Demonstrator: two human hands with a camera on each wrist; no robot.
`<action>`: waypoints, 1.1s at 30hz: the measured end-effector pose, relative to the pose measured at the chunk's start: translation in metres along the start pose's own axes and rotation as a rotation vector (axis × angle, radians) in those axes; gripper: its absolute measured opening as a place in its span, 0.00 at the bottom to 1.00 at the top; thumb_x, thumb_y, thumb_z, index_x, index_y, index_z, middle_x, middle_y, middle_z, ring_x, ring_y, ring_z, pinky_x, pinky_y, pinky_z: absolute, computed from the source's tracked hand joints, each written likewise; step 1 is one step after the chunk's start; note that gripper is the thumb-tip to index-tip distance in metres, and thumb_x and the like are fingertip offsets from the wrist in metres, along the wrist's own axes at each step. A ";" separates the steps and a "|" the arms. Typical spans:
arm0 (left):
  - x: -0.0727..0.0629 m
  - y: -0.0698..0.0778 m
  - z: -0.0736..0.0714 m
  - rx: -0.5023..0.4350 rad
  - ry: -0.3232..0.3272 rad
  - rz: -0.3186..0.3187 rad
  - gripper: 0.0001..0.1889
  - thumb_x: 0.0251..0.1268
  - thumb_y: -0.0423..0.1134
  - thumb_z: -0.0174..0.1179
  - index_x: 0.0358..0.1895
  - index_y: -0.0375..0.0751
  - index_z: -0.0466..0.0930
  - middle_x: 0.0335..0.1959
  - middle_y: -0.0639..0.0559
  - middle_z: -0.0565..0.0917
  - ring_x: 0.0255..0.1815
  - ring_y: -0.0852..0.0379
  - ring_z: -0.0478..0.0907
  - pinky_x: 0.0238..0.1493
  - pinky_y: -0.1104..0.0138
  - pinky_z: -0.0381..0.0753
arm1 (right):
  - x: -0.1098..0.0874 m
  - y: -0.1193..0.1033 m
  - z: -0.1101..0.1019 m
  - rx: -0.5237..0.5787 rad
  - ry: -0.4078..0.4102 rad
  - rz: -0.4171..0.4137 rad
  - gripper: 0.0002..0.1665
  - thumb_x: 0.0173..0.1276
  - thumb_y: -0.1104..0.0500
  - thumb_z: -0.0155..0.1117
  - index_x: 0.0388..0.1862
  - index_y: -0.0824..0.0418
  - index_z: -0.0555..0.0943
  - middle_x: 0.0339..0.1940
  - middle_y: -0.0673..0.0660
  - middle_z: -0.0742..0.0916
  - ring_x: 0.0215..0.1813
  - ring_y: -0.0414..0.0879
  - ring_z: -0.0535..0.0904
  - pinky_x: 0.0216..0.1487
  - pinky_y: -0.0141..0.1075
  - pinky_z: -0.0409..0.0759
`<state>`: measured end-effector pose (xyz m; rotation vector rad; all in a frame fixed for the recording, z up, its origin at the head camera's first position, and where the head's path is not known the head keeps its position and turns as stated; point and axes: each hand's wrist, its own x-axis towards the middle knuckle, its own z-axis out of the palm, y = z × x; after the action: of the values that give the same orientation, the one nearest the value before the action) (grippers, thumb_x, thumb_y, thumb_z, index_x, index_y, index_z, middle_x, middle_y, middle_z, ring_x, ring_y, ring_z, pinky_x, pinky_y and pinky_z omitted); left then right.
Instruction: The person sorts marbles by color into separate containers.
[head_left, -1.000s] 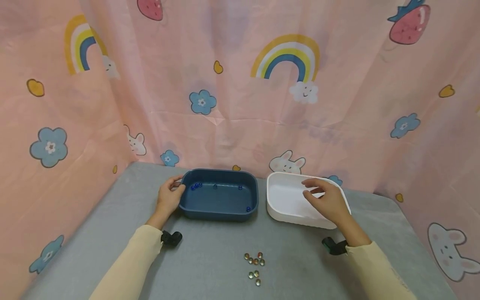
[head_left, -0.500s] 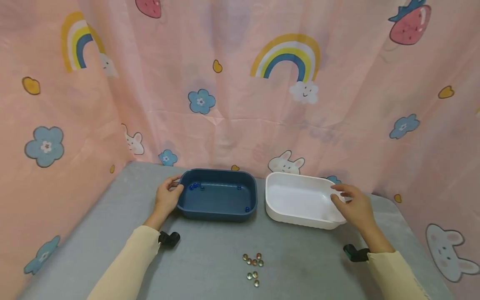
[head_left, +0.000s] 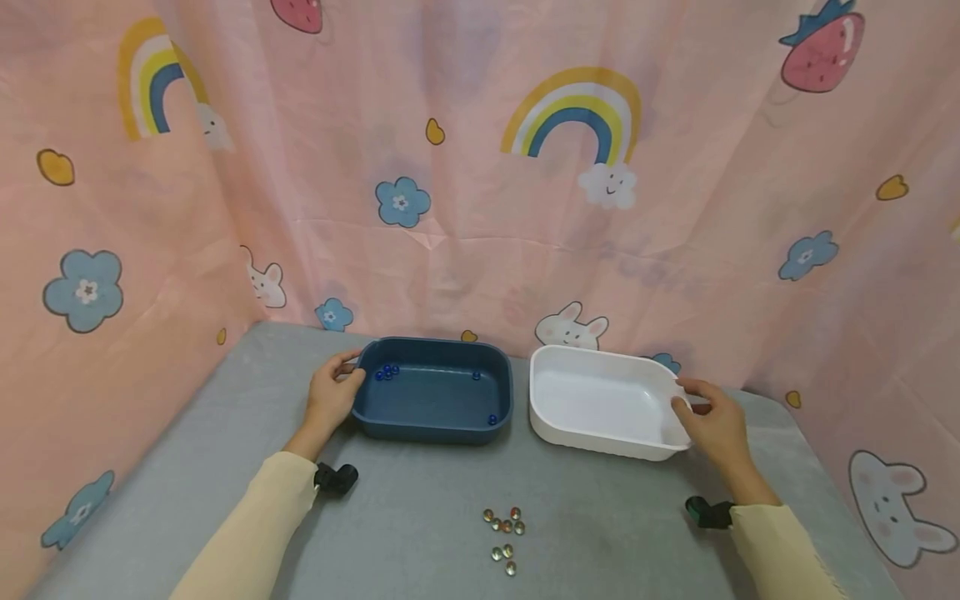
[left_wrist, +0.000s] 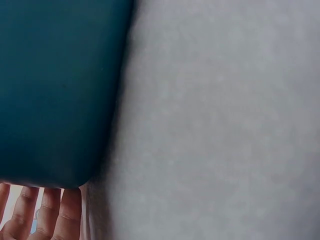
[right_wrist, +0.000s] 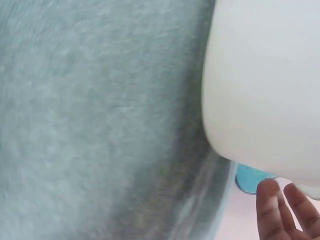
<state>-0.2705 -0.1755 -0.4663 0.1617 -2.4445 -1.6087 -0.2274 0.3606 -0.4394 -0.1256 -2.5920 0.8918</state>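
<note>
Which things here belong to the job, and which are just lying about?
Apparently the job:
navy tray, left hand at its end
white tray, right hand at its end
blue marbles inside the navy tray

Just lying about, perhaps:
loose amber marbles on the grey tabletop, touched by neither hand; may belong
pink curtain backdrop

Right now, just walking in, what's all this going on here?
A person is at two trays side by side on a grey table. Their left hand touches the left end of the blue tray, which holds some blue beads. Their right hand is at the right end of the white tray. Nearer the person, other beads lie untouched.
</note>
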 end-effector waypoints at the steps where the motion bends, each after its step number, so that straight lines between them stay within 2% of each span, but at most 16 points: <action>1: 0.000 0.000 0.000 0.002 0.002 0.002 0.22 0.66 0.37 0.52 0.64 0.42 0.74 0.54 0.34 0.80 0.51 0.40 0.80 0.46 0.59 0.77 | 0.000 0.001 0.001 -0.003 0.009 0.005 0.21 0.66 0.57 0.60 0.55 0.65 0.80 0.52 0.71 0.82 0.42 0.63 0.82 0.30 0.23 0.70; 6: 0.002 -0.001 0.001 -0.006 -0.001 0.003 0.22 0.66 0.37 0.53 0.63 0.42 0.74 0.54 0.35 0.81 0.50 0.42 0.80 0.44 0.62 0.77 | 0.000 0.006 0.007 -0.010 0.050 0.029 0.20 0.64 0.59 0.58 0.54 0.65 0.80 0.50 0.71 0.83 0.38 0.61 0.82 0.30 0.22 0.70; 8: 0.002 0.000 0.001 -0.002 -0.006 0.000 0.21 0.66 0.37 0.53 0.63 0.43 0.74 0.54 0.35 0.81 0.50 0.42 0.80 0.45 0.62 0.77 | 0.001 0.008 0.009 -0.015 0.065 0.043 0.19 0.64 0.60 0.58 0.53 0.65 0.81 0.49 0.70 0.84 0.37 0.55 0.82 0.30 0.22 0.69; 14: 0.001 0.004 -0.001 0.056 0.015 0.005 0.21 0.65 0.38 0.55 0.62 0.45 0.75 0.53 0.38 0.82 0.45 0.43 0.80 0.39 0.65 0.76 | 0.000 0.010 0.014 -0.014 0.069 0.092 0.20 0.64 0.62 0.57 0.55 0.64 0.81 0.50 0.68 0.84 0.45 0.55 0.79 0.34 0.21 0.67; 15: 0.002 0.003 -0.002 0.065 0.026 0.015 0.21 0.64 0.38 0.55 0.61 0.45 0.76 0.53 0.38 0.82 0.44 0.44 0.80 0.37 0.67 0.75 | 0.000 0.009 0.015 -0.012 0.068 0.101 0.20 0.65 0.62 0.56 0.55 0.64 0.80 0.50 0.69 0.84 0.47 0.58 0.79 0.35 0.23 0.68; 19: 0.002 0.004 -0.006 0.065 0.057 0.038 0.21 0.62 0.39 0.57 0.60 0.46 0.77 0.51 0.41 0.84 0.37 0.49 0.79 0.33 0.68 0.75 | 0.000 0.006 0.018 -0.003 0.072 0.128 0.21 0.66 0.62 0.55 0.57 0.62 0.80 0.51 0.68 0.84 0.49 0.59 0.80 0.38 0.28 0.71; 25: 0.001 0.007 -0.019 0.044 0.037 0.062 0.20 0.65 0.41 0.58 0.60 0.43 0.77 0.52 0.41 0.83 0.30 0.61 0.77 0.26 0.70 0.77 | 0.002 0.002 0.021 0.001 0.064 0.161 0.23 0.65 0.62 0.55 0.60 0.61 0.78 0.51 0.70 0.83 0.45 0.62 0.81 0.41 0.41 0.75; 28: 0.000 0.013 -0.026 0.045 0.039 0.089 0.19 0.65 0.40 0.57 0.59 0.42 0.77 0.51 0.41 0.83 0.28 0.57 0.79 0.25 0.72 0.77 | 0.002 0.003 0.022 -0.002 0.066 0.171 0.24 0.65 0.62 0.55 0.61 0.61 0.78 0.50 0.71 0.83 0.44 0.63 0.81 0.38 0.39 0.75; 33: -0.008 0.024 -0.036 0.095 0.054 0.167 0.18 0.64 0.39 0.58 0.57 0.44 0.79 0.49 0.43 0.85 0.32 0.49 0.79 0.27 0.71 0.76 | 0.001 0.006 0.021 -0.006 0.068 0.191 0.24 0.65 0.62 0.55 0.61 0.60 0.77 0.50 0.71 0.83 0.44 0.64 0.82 0.35 0.34 0.73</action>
<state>-0.2533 -0.1966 -0.4317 0.0150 -2.4233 -1.4024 -0.2370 0.3536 -0.4572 -0.4042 -2.5513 0.9276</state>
